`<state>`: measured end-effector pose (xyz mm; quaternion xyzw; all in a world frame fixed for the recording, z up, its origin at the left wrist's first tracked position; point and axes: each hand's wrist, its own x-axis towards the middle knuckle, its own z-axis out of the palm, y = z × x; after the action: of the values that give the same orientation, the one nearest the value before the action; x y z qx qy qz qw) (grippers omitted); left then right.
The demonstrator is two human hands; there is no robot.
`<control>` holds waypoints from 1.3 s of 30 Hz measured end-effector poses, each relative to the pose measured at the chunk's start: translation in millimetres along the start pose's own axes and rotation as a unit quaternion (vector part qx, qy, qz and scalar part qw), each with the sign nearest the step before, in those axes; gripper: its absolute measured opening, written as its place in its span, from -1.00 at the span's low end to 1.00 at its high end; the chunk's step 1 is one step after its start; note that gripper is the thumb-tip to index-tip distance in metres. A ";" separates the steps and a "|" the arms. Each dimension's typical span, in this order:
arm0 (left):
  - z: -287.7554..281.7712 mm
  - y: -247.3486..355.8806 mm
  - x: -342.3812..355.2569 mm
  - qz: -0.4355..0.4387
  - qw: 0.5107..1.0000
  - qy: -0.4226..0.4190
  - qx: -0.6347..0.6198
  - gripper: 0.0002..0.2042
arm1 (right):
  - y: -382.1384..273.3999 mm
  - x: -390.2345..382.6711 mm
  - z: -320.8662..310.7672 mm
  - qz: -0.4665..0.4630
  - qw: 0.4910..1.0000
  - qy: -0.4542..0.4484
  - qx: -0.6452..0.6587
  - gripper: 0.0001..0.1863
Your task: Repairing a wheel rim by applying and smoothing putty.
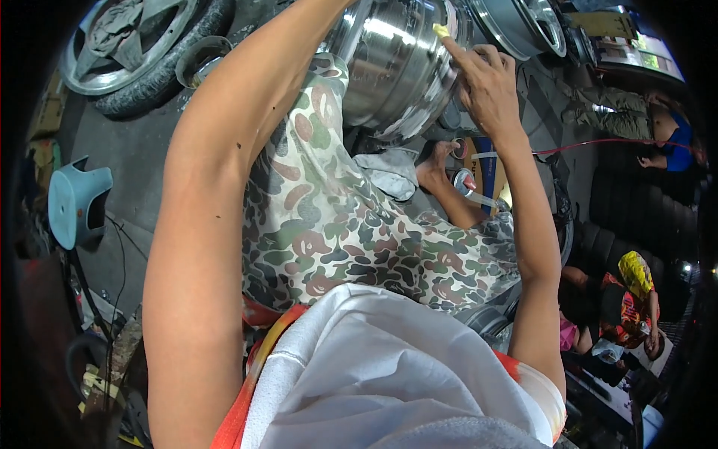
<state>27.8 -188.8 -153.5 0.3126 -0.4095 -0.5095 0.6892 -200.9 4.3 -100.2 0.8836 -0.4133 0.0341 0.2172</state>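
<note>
A shiny metal wheel rim [389,67] lies tilted in front of my knees, with pale paste smeared along its right edge. My right hand [488,81] is at that edge, its index finger stretched out and the other fingers bent. At the index fingertip is a dab of yellow, paste-like material [440,31], against or very near the rim. No held tool shows in this hand. The left forearm reaches over the left side of the rim and leaves the picture at the top, so my left hand is out of view.
Another rim [516,26] stands at the upper right, and a wheel with a tyre [134,52] lies upper left. A blue stool [78,200] is at the left. A grey cloth [389,172] and round tin [464,182] lie by my foot. Other people [628,307] sit at the right.
</note>
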 end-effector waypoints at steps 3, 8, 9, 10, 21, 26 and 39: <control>1.7 0.1 1.2 -0.002 1.000 0.005 0.007 -0.91 | -9.4 -11.5 0.9 -0.021 1.000 0.010 -0.010 -0.23; 0.7 -2.9 5.1 0.007 1.000 0.010 0.009 -0.89 | -25.3 -25.7 -0.1 -0.025 1.000 -0.010 -0.015 -0.21; 2.5 -2.7 3.8 0.011 1.000 0.013 0.007 -0.88 | -26.6 -28.5 0.3 -0.025 1.000 -0.011 -0.015 -0.21; 3.9 -2.3 3.0 0.010 1.000 0.013 0.008 -0.88 | -27.5 -31.0 0.8 -0.029 0.999 -0.016 -0.009 -0.22; 5.7 -7.8 17.8 0.054 0.996 0.034 0.059 -0.91 | -33.3 -52.0 5.0 -0.100 0.993 -0.058 -0.025 -0.40; 6.4 -6.1 14.3 0.053 0.995 0.037 0.076 -0.91 | -35.5 -58.6 6.9 -0.136 0.988 -0.070 0.011 -0.38; 11.1 -0.7 12.1 0.042 0.988 0.057 0.138 -0.86 | 24.4 25.3 9.0 0.038 0.998 0.052 0.002 -0.32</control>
<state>19.4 -200.7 -145.9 0.4155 -0.4485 -0.3998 0.6829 -203.6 -31.3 -93.6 0.8646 -0.4350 0.0892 0.2351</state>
